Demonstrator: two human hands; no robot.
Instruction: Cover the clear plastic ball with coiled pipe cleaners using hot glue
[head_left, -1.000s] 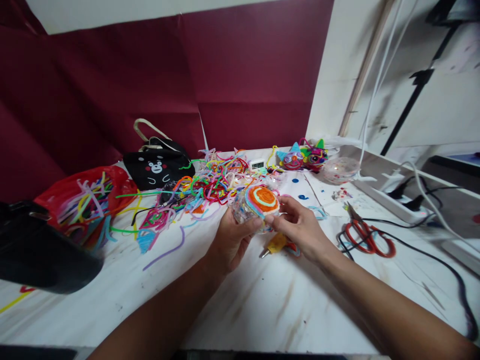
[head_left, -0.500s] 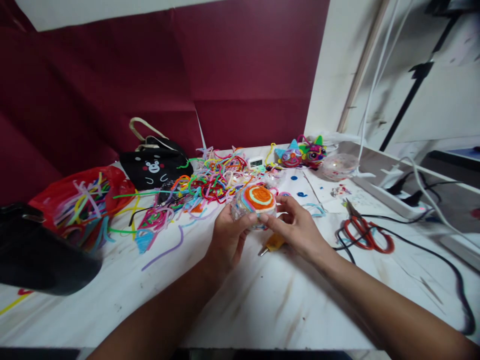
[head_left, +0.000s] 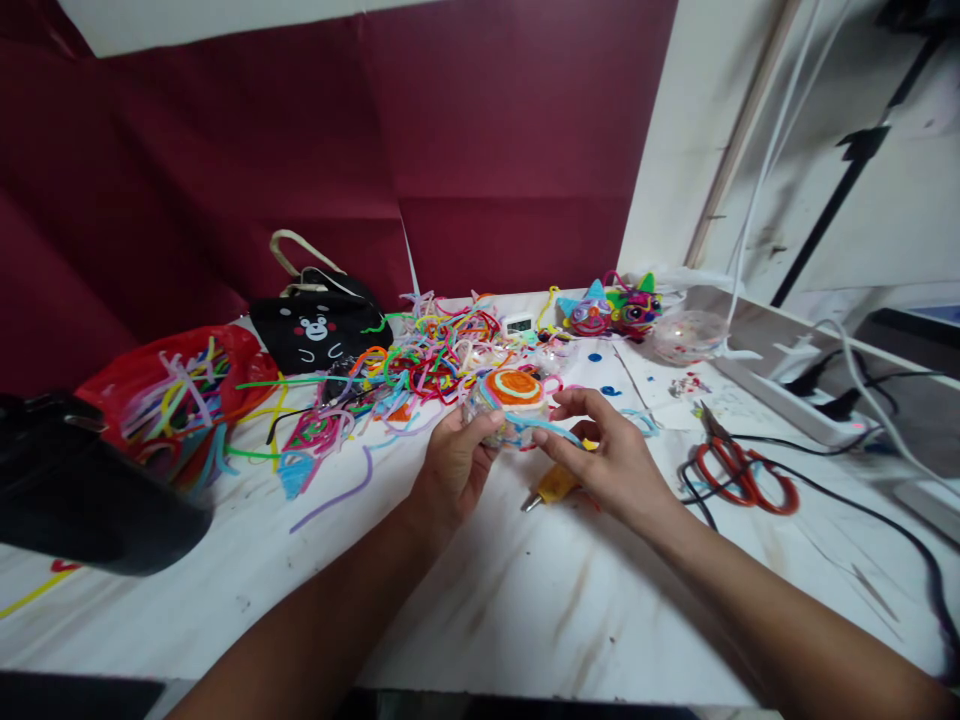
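Observation:
My left hand grips a clear ball whose top is covered in a spiral of orange, white and coloured pipe cleaners. My right hand is at the ball's right side, its fingers pinched on a light blue pipe cleaner that runs along the ball's lower edge. Both hands hover just above the white table. A yellow-handled tool lies on the table under my right hand.
A heap of loose coloured pipe cleaners lies behind the ball. Left of it are a black bear-face bag, a red plastic bag of pipe cleaners and a black object. Red scissors, cables, a power strip, two finished figures and a clear bowl are at the right.
The ball has tilted so its spiral top faces more upward. My right hand has drawn a light blue pipe cleaner along its lower edge. The camera view shifted slightly.

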